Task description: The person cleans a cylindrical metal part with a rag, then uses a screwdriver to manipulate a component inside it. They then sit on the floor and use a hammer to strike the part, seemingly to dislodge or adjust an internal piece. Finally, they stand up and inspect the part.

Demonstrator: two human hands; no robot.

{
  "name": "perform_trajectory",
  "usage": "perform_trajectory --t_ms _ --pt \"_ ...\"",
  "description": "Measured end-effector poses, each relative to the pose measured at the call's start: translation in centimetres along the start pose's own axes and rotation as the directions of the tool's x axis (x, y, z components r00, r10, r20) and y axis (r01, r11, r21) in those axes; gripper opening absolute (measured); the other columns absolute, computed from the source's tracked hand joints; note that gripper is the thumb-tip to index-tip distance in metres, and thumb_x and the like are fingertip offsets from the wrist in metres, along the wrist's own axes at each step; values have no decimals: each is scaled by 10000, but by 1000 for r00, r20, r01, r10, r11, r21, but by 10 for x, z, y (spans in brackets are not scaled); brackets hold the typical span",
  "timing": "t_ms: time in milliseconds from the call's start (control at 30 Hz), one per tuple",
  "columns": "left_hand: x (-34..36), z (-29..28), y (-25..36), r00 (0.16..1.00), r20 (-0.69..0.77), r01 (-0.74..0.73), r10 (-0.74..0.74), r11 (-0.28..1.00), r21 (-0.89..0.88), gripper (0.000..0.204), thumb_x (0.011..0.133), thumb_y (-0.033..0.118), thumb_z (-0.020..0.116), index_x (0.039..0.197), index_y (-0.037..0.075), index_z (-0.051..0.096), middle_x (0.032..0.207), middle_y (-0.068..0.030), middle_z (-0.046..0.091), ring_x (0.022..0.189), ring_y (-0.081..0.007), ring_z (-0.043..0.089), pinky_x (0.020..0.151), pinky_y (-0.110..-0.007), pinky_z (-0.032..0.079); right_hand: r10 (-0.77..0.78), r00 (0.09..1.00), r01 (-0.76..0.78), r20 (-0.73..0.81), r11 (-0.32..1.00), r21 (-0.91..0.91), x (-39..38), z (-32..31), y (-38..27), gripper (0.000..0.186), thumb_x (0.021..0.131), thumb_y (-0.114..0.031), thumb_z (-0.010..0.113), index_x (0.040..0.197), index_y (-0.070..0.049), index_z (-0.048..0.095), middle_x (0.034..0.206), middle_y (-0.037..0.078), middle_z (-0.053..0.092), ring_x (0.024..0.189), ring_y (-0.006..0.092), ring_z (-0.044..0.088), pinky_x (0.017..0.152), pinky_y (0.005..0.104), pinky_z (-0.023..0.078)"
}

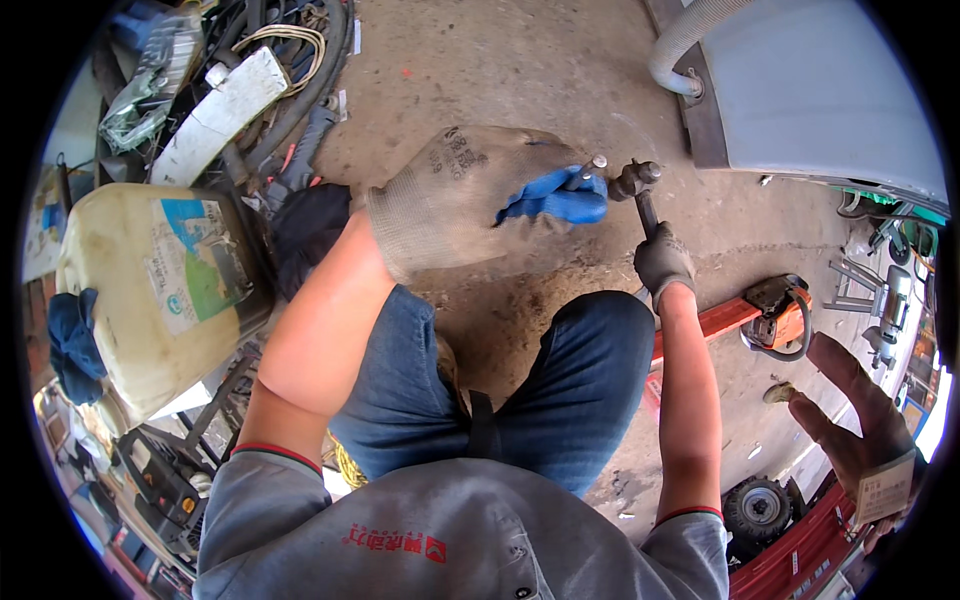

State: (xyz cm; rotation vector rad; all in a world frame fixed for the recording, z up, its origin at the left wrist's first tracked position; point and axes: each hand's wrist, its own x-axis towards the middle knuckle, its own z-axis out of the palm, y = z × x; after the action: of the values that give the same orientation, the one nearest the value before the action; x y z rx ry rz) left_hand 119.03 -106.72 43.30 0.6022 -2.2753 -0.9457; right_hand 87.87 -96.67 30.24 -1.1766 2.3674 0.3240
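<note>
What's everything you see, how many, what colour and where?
hammer: one, dark, right of centre
metal rod: one, silvery, centre
jerrycan: one, yellowish, left
cloth: one, dark blue, left edge
hoses: several, mostly black, upper left
corrugated hose: one, beige, upper right
panel: one, grey, upper right
chainsaw-like tool: one, orange and black, right
wheel: one, black and grey, lower right
hand or glove: one, brown, lower right
clutter: uncountable, mixed, lower left
shirt: one, grey, bottom
jeans: one pair, blue, below centre
left hand: one, grey-and-blue glove, holding the metal rod
right hand: one, grey glove, holding the hammer
</note>
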Motion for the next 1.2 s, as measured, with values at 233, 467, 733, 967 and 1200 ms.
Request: perform_trajectory --t_ms 233,467,733,967,1200 --pt "1 3 -1 994 110 0 -14 993 120 539 715 56 695 1244 32 596 1093 -186 667 998 -348 665 829 -409 535 -58 993 66 -107 995 77 15 5 -9 388 886 -380 597 1085 -47 604 1032 263 681 998 434 649 859 518 504" --pt "-2 2 -13 994 112 0 3 1000 -28 580 719 134 748 1273 54 597 1119 -173 668 1008 -336 663 833 -397 538 -57 997 73 -47 688 722 -46 -58 -6 198 872 -236 710 931 -73 614 616 -8 546 460 71 489 397 263 376" --pt "6 8 -16 980 190 61 -61 998 6 545 752 218 772 1247 58 610 1128 -168 671 1024 -335 663 859 -405 539 -329 810 553 -486 704 446 -222 -227 -21 243 882 -1 652 1120 30 612 860 28 646 664 77 561 587 227 455" --pt "5 -2 -4 948 260 190 -186 982 12 495 829 261 685 1304 158 594 1188 -152 661 1051 -332 650 900 -409 529 -558 771 603 -307 794 72 -240 -241 -50 157 894 -50 651 1028 11 596 737 47 614 617 85 562 567 268 447" --pt "3 1 -6 962 236 132 -137 990 40 475 840 283 681 1283 134 599 1117 -163 683 1018 -341 667 888 -418 532 -551 764 589 -336 808 12 -237 -229 -52 201 873 -149 692 998 -18 604 685 108 603 606 202 602 579 330 465"
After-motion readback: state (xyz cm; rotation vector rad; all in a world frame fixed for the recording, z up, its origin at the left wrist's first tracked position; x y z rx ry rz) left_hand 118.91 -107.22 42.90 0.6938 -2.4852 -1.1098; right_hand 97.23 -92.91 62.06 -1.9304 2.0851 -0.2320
